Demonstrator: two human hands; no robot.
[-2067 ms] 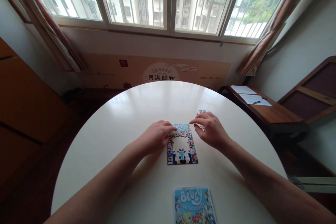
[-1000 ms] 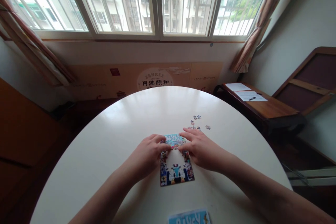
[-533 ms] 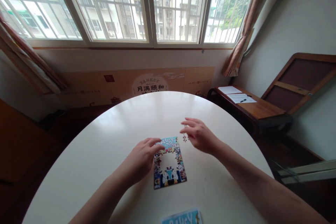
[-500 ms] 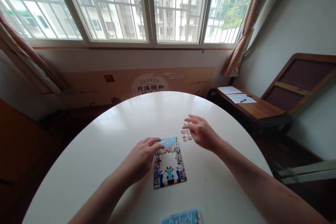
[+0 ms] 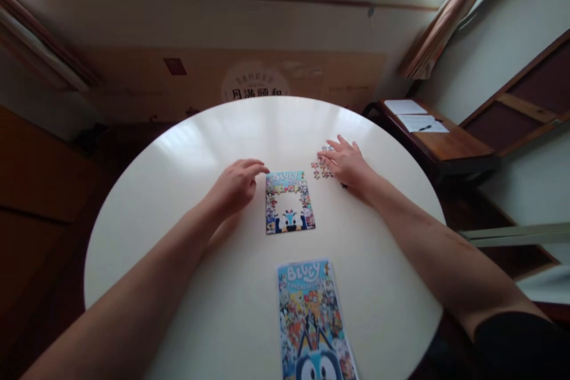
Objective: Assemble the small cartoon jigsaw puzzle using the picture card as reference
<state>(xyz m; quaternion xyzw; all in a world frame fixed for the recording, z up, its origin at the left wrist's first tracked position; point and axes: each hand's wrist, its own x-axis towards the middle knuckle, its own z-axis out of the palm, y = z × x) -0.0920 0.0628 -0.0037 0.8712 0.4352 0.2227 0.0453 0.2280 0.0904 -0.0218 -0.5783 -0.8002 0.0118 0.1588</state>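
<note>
A partly assembled jigsaw puzzle [image 5: 307, 206] lies flat on the white table, its border filled and a gap in the middle showing white. My left hand [image 5: 239, 185] is at its upper left corner, index finger stretched to the edge and the other fingers bent, with nothing visible in it. To the right of the puzzle, my right hand [image 5: 350, 163] rests over a cluster of loose puzzle pieces [image 5: 317, 167], fingers spread. The hand covers part of that cluster. Nearer to me is a Bluey picture sheet [image 5: 305, 303], cut off by the lower frame edge.
The round white table [image 5: 142, 214] has its far edge before a printed cardboard panel [image 5: 200, 80] under the window. At the right stands a wooden side table [image 5: 454, 145] bearing papers [image 5: 425, 123] and a pen.
The view has tilted down, bringing more of the picture sheet into sight. My left hand has drawn back from over the puzzle to its corner. My right hand has spread lower onto the loose pieces.
</note>
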